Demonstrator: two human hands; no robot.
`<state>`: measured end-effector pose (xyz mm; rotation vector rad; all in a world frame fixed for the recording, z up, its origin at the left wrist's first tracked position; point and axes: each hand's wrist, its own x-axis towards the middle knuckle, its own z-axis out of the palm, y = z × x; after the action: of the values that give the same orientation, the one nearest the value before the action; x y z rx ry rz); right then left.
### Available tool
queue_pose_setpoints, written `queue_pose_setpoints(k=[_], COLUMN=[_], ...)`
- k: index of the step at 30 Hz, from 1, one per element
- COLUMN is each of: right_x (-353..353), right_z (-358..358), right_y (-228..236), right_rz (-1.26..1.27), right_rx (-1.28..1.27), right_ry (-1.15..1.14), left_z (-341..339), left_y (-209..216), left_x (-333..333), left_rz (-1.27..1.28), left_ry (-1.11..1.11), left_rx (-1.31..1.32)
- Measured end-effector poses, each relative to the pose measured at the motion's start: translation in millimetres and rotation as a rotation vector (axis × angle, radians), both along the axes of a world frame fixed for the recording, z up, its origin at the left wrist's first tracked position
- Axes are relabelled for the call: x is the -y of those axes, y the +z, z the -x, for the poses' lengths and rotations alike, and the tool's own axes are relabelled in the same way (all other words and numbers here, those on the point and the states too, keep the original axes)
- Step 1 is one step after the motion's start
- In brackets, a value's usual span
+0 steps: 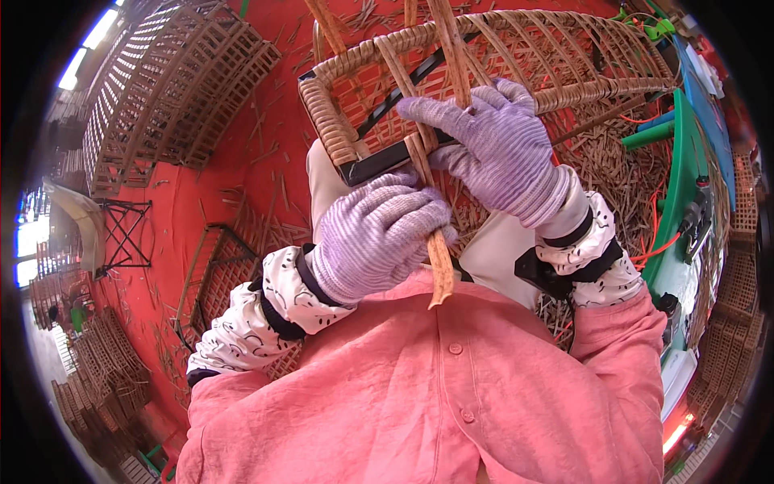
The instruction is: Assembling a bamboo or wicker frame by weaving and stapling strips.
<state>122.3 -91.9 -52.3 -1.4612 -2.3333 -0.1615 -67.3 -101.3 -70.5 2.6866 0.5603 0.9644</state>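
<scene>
A woven rattan panel [336,121] lies across my lap, wrapped in strips around a black metal frame bar [379,164] that is bare along its near edge. My left hand [379,230], in a lilac striped glove, is closed around a flat rattan strip [440,270] just below that bar; the strip's loose end hangs toward my shirt. Above and to the right, my right hand [504,153] in a matching glove bends its fingers around a long strip [451,52], which rises past the panel. Its index finger reaches left over the bar, and its palm side is hidden.
Stacked woven panels [173,97] stand at the far left on a red floor covering [181,198] strewn with cut strips. On the right are a green curved edge [687,161], an orange cable [657,250] and a black-handled tool [693,214]. Another dark-framed woven piece [222,274] stands near my left elbow.
</scene>
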Motion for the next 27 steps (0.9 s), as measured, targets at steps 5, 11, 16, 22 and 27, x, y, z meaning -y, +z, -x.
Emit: queue_pose_setpoints(k=[5, 11, 16, 22, 27], right_x=[1, 1, -2, -4, -4], right_z=[-4, 2, 3, 8, 11], right_y=[13, -3, -14, -17, -16], right_rz=[0.132, 0.025, -0.13, -0.067, -0.102], right_rx=[-0.008, 0.03, 0.011, 0.001, 0.041], right_ry=[0.08, 0.046, 0.038, -0.027, -0.061], left_z=[2, 8, 25, 35, -12], left_y=[-12, -15, 21, 62, 47], left_x=[3, 5, -8, -76, -110], left_rz=[-0.132, -0.142, 0.459, 0.448, 0.169], left_ry=[0.074, 0.075, -0.21, -0.155, -0.103], left_rx=[-0.172, -0.199, 0.003, 0.05, -0.68])
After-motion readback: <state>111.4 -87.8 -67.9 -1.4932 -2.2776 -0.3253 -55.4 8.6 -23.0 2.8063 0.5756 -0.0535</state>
